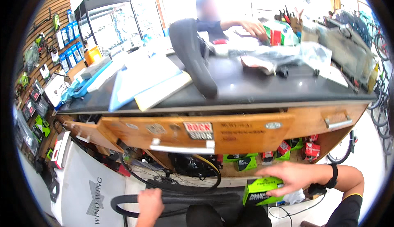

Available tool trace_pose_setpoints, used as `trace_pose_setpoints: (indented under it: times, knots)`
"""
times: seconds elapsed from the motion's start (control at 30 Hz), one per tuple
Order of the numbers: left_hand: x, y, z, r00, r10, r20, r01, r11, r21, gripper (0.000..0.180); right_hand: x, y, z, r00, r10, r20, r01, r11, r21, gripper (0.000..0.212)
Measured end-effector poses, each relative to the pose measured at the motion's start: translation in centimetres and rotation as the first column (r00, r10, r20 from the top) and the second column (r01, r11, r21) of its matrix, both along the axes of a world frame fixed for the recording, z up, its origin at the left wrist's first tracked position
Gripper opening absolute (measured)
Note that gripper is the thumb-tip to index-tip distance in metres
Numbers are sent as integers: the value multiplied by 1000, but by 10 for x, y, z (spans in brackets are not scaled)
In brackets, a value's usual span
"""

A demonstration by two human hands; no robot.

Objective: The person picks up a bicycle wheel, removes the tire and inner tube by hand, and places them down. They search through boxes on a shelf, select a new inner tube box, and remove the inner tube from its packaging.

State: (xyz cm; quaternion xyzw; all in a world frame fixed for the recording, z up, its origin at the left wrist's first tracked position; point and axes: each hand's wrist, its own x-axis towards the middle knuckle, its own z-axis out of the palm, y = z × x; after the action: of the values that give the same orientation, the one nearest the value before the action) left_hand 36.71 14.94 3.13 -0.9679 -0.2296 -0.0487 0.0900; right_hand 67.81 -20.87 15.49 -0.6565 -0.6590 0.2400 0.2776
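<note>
My left hand [150,203] is closed round a loop of black bicycle tyre [120,199], low and left of my knees. The tyre's curved end sticks out to the left of the fist, and dark rubber runs on to the right. My right hand [289,178] grips a small green and black carton [255,194] from above and the right, thumb against its front. Just beyond the tyre, a spoked bicycle wheel [164,177] leans under the workbench.
In front stands a black-topped workbench [234,89] with a partly pulled-out wooden drawer [246,133]. A shelf below bears several green and red boxes [283,150]. A long black saddle-like thing [191,54] rises over the bench edge. A person [213,24] is behind the bench.
</note>
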Motion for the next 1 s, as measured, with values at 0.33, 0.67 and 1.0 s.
trace_pose_setpoints:
  times: [0.33, 0.67, 1.0]
  knots:
    - [-24, -6, 67, 981, -108, -161, 60, 959, -277, 38, -47, 52, 109, 996, 87, 23, -85, 995, -50, 62]
    - [-52, -9, 102, 978, 17, -210, -106, 900, -422, 17, -62, 15, 258, 895, -382, 229, 422, 892, -161, 57]
    - [-108, -10, 228, 984, 175, 36, -143, 892, -429, 28, -81, -10, 370, 798, -587, 135, 602, 768, -221, 58]
